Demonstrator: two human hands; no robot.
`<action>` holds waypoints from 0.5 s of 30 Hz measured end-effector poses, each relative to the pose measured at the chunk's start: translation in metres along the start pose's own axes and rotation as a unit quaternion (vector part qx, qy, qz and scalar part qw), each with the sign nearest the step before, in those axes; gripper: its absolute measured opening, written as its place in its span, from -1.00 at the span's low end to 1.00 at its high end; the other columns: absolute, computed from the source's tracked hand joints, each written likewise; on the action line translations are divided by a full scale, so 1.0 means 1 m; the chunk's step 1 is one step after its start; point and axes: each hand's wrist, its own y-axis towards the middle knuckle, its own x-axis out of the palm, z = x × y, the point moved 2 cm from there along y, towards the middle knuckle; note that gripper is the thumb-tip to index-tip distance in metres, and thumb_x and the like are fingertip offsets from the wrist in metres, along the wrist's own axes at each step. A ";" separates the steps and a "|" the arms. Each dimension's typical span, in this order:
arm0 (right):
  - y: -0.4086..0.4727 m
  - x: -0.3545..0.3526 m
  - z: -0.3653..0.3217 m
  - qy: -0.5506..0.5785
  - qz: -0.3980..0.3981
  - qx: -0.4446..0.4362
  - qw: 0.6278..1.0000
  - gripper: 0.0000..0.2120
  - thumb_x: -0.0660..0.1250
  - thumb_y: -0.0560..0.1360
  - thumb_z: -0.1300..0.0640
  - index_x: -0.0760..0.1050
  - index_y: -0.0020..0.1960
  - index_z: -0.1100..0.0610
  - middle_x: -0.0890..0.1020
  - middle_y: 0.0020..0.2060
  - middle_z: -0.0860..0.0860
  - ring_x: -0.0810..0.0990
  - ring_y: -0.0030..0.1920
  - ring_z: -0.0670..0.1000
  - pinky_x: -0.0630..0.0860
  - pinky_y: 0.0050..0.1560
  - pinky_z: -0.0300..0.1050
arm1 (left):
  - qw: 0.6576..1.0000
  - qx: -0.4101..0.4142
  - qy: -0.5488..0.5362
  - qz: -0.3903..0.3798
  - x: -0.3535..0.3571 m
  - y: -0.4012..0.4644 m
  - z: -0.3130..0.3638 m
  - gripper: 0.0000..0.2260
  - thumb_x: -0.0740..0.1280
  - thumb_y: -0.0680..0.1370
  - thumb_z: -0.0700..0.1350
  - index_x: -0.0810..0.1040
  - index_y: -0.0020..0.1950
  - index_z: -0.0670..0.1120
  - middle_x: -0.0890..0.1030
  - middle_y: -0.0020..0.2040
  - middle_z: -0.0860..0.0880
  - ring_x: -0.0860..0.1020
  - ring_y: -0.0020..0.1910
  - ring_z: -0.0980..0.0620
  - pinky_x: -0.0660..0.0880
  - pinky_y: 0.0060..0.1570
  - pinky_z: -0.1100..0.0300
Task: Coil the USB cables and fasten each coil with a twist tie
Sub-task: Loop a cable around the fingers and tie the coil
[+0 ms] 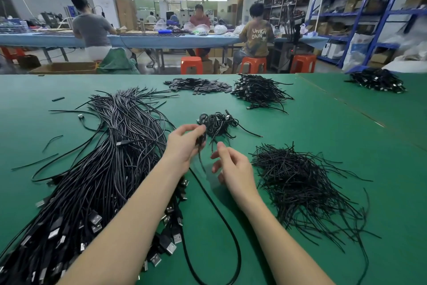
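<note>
My left hand (184, 146) pinches one end of a black USB cable (221, 217) above the green table; the cable hangs down and loops toward the near edge. My right hand (233, 169) hovers just right of it with fingers loosely curled, and it looks empty. A big bundle of uncoiled USB cables (111, 169) lies at the left, its plugs toward me. A loose heap of black twist ties (300, 183) sits at the right. A small pile of tied coils (219, 123) lies just beyond my hands.
Farther back lie a pile of flat black pieces (198, 86) and two more cable heaps (258, 90), (379, 81). Stray ties are scattered at the left (53, 140). Beyond the table's far edge, people sit on orange stools at another bench.
</note>
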 end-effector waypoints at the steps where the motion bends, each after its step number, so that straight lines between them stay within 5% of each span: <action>1: 0.000 0.001 0.001 -0.009 -0.010 -0.005 1.000 -0.58 0.23 0.61 -0.23 0.61 -0.19 0.06 0.63 -0.43 -0.02 0.44 -0.44 -0.02 0.40 -0.25 -0.08 | 1.000 0.010 0.002 0.011 0.006 0.014 0.005 -0.92 0.43 0.53 -0.29 0.57 -0.07 -0.16 0.63 -0.14 -0.14 0.61 -0.21 0.00 0.59 -0.26 0.28; 5: 0.004 0.001 0.005 -0.034 -0.025 -0.014 0.999 -0.58 0.22 0.64 -0.19 0.61 -0.23 0.04 0.62 -0.45 -0.02 0.46 -0.42 -0.04 0.40 -0.22 -0.06 | 0.998 0.042 0.031 0.027 0.031 0.071 0.010 -0.93 0.33 0.59 -0.34 0.56 0.04 -0.23 0.58 -0.04 -0.17 0.57 -0.21 0.03 0.58 -0.18 0.31; 7: 0.007 -0.001 0.007 -0.044 -0.020 -0.016 0.999 -0.59 0.22 0.64 -0.18 0.62 -0.24 0.03 0.62 -0.46 -0.02 0.48 -0.44 -0.06 0.41 -0.24 -0.09 | 0.990 0.048 0.130 0.030 0.038 0.091 -0.001 -0.82 0.32 0.61 -0.25 0.56 0.19 -0.25 0.61 0.07 -0.17 0.57 -0.15 0.01 0.54 -0.04 0.22; 11: 0.010 -0.003 0.011 -0.037 -0.005 -0.019 0.999 -0.60 0.23 0.62 -0.15 0.62 -0.25 0.04 0.60 -0.48 -0.01 0.49 -0.46 -0.08 0.38 -0.26 -0.11 | 0.889 0.091 0.449 0.004 0.041 0.104 -0.021 -0.70 0.27 0.63 -0.04 0.58 0.33 -0.06 0.61 0.27 -0.09 0.50 0.31 -0.08 0.39 0.36 0.12; 15: 0.011 -0.005 0.013 -0.024 0.001 -0.011 1.000 -0.61 0.24 0.62 -0.12 0.62 -0.26 0.04 0.59 -0.48 -0.01 0.46 -0.46 -0.08 0.36 -0.28 -0.12 | 0.855 0.106 0.507 0.006 0.040 0.102 -0.017 -0.65 0.23 0.64 0.06 0.56 0.36 -0.03 0.44 0.41 -0.15 0.38 0.42 -0.14 0.30 0.43 0.06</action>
